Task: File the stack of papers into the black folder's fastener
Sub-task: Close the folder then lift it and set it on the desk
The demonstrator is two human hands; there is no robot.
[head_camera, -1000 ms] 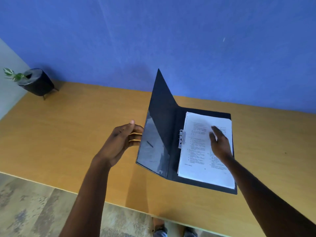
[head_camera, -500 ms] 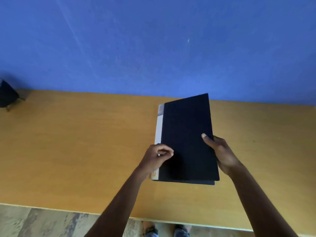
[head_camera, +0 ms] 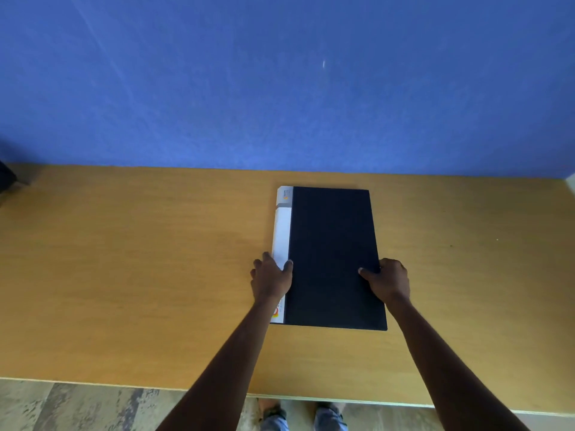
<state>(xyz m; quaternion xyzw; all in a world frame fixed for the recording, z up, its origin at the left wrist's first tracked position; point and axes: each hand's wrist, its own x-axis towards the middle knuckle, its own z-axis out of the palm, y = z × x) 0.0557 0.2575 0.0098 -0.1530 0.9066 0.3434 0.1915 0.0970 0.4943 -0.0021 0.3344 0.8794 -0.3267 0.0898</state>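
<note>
The black folder (head_camera: pixel 333 256) lies shut and flat on the wooden table (head_camera: pixel 140 275), with a white spine strip (head_camera: pixel 281 231) along its left side. The papers and the fastener are hidden inside it. My left hand (head_camera: pixel 272 276) rests over the spine edge, thumb on the black cover. At the folder's right edge, my right hand (head_camera: pixel 387 279) grips it with the thumb on top of the cover.
A blue wall runs behind the table. A dark pot (head_camera: pixel 6 180) peeks in at the far left edge. The table's front edge (head_camera: pixel 124 384) is near me, with floor and my feet (head_camera: pixel 305 415) below.
The open folder's cover has been swung over the papers and shut. The folder now lies flat, and both hands hold its side edges.
</note>
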